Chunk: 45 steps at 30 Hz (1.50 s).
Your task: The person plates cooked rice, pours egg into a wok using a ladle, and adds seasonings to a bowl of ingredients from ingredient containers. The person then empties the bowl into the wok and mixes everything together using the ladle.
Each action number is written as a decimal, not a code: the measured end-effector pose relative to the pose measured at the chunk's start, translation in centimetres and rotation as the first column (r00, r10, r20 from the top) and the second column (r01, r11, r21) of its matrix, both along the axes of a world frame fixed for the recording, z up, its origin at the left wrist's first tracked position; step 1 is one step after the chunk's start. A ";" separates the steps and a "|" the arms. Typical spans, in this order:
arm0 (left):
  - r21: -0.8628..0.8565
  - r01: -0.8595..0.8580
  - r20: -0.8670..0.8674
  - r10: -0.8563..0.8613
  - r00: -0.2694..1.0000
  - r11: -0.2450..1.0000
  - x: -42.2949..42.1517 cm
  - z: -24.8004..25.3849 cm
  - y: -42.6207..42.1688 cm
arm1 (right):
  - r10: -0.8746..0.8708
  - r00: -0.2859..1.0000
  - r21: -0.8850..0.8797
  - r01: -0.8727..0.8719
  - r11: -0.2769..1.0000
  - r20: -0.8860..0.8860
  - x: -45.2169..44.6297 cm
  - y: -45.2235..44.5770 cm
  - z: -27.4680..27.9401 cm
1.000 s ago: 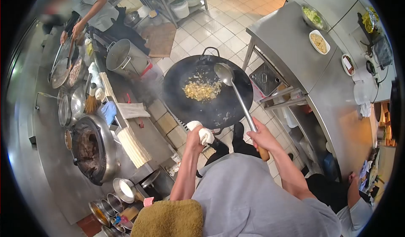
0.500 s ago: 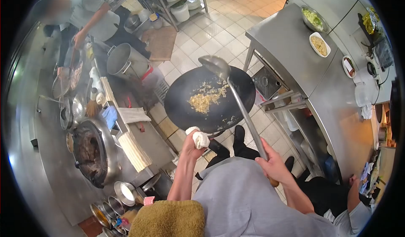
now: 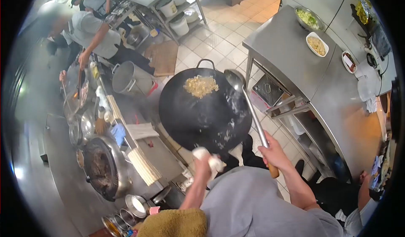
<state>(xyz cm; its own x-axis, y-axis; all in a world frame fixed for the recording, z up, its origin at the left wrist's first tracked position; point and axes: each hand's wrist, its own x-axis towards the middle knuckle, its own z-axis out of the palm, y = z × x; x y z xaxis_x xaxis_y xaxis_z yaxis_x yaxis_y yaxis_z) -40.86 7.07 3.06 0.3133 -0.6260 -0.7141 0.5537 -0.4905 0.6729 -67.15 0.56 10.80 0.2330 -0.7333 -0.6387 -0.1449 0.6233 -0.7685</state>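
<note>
A large dark wok [image 3: 190,121] hangs in the air in front of me, over the tiled floor. Crumbly yellow food [image 3: 201,86], perhaps fried rice or egg, sits in a clump near its far rim, and white bits cling to its right side. My left hand [image 3: 202,166] is closed at the near rim with a white cloth [image 3: 216,164] in it; the handle under the cloth is hidden. My right hand [image 3: 274,150] is wrapped round the shaft of a long metal ladle [image 3: 255,119] with a wooden end. The ladle's bowl is over the wok's right rim.
Left is a stove line with an empty-topped burner ring [image 3: 101,169] and metal pots [image 3: 136,205]. A tall stockpot [image 3: 133,78] stands ahead. At right, a steel counter [image 3: 287,47] carries food dishes. Other people stand at upper left and lower right.
The wok has tipped toward me, showing more of its inside. The food has shifted to the far side. The ladle's bowl has moved right, and my left hand has come lower and nearer.
</note>
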 end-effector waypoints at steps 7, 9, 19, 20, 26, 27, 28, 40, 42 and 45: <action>0.049 -0.001 -0.169 0.010 0.986 0.999 4.7 -10.0 -2.9 | -0.194 0.776 0.426 -0.105 0.899 0.600 7.2 -2.9 -8.8; 0.067 -0.021 -0.437 0.049 0.898 0.998 6.4 -8.9 -3.7 | -0.366 0.616 0.578 -0.182 0.796 0.698 6.4 -2.3 -9.4; 0.208 -0.039 -0.522 0.145 0.840 0.977 6.6 -8.6 -1.5 | -0.381 0.720 0.573 -0.029 0.819 0.580 1.9 -2.0 -6.1; 0.106 -0.063 -0.539 0.110 0.835 0.992 6.2 -8.9 0.4 | -0.299 0.802 0.512 -0.010 0.859 0.517 1.8 -2.1 -5.5; -0.092 0.019 0.238 0.004 0.971 0.996 -1.9 -4.9 6.1 | -0.031 0.971 0.374 -0.061 0.925 0.237 5.4 -1.7 -6.6; -0.010 -0.002 0.236 0.005 0.972 1.000 -1.4 -6.5 5.9 | -0.032 0.920 0.366 -0.124 0.922 0.391 6.3 -1.6 -8.0; 0.114 -0.066 0.242 0.037 0.970 0.991 -1.1 -6.3 4.2 | -0.073 0.884 0.388 -0.128 0.913 0.463 7.5 -1.8 -10.2; 0.198 -0.095 -0.445 0.176 0.878 0.976 9.0 -8.6 4.0 | -0.316 0.728 0.307 0.152 0.940 0.608 -5.1 0.7 0.4; 0.198 -0.197 -0.369 0.259 0.893 0.960 7.8 -6.5 3.6 | -0.341 0.854 0.044 0.353 0.934 0.392 -8.0 -0.5 1.8; 0.144 -0.257 -0.292 0.290 0.911 0.956 8.0 -5.4 3.7 | -0.478 0.878 -0.362 0.452 0.815 0.019 -11.7 -4.8 4.2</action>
